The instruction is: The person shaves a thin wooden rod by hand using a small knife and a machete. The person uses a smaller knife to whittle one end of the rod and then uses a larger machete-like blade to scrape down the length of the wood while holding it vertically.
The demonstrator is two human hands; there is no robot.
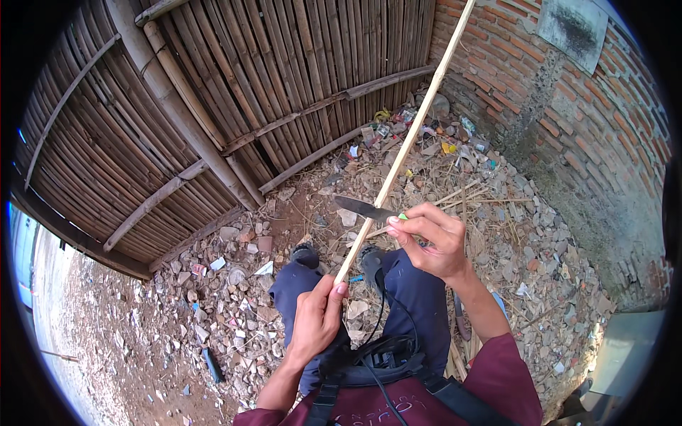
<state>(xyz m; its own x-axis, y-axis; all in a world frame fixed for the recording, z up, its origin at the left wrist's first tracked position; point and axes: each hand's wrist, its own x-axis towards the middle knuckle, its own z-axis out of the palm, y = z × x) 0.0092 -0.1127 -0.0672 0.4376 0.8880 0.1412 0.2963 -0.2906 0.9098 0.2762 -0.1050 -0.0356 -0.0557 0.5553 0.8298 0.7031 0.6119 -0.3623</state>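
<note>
A long pale bamboo strip (402, 157) slants up and away from me toward the top right. My left hand (317, 317) is closed round its near end, with the thumb lying along it. In my right hand (435, 240) is a knife (364, 208), gripped between thumb and fingers. Its dark, broad blade lies across the strip and points left. A bit of green shows at the knife's handle; the rest of the handle is hidden by my fingers. Below the hands are my legs in dark trousers (419, 298).
A bamboo slat wall (284, 85) stands ahead and left, meeting a brick wall (590, 135) on the right. Stones and litter cover the ground (241, 312). Split bamboo pieces (490, 201) lie right of the strip. Black cables (387, 334) hang at my waist.
</note>
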